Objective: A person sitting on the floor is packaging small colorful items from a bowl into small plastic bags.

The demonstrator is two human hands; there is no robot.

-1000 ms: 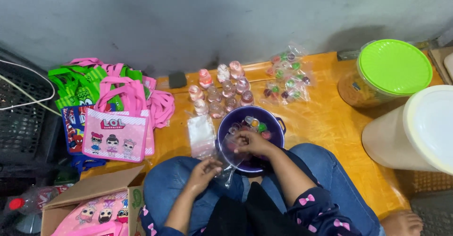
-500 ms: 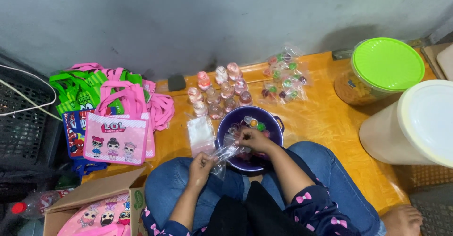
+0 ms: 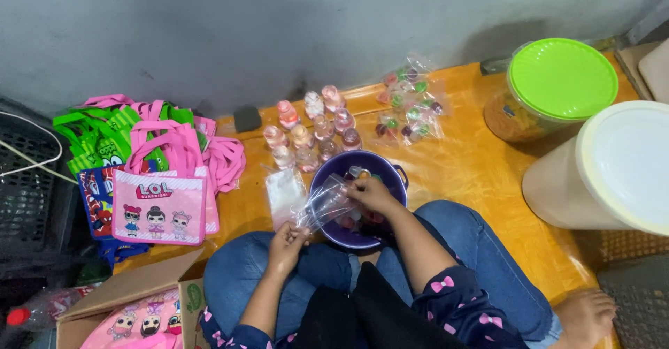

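Clear plastic bag stretched between both hands: left hand fingers pinching its near edge, right hand fingers seemingly pinching the far edge, above purple bowl.

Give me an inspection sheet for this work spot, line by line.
Surface: glossy orange floor mat, partly covered.
Job's things: clear plastic bag held over purple bowl; small sweets in bowl, kind unclear.
Clutter: small bottles, filled sweet packets, pink and green tote bags, cardboard box, green-lidded jar, white-lidded tub.
Hands: left hand grips bag's end; right hand at bag's mouth.
Cables: white cord at left.
Surroundings: grey wall, black crate.
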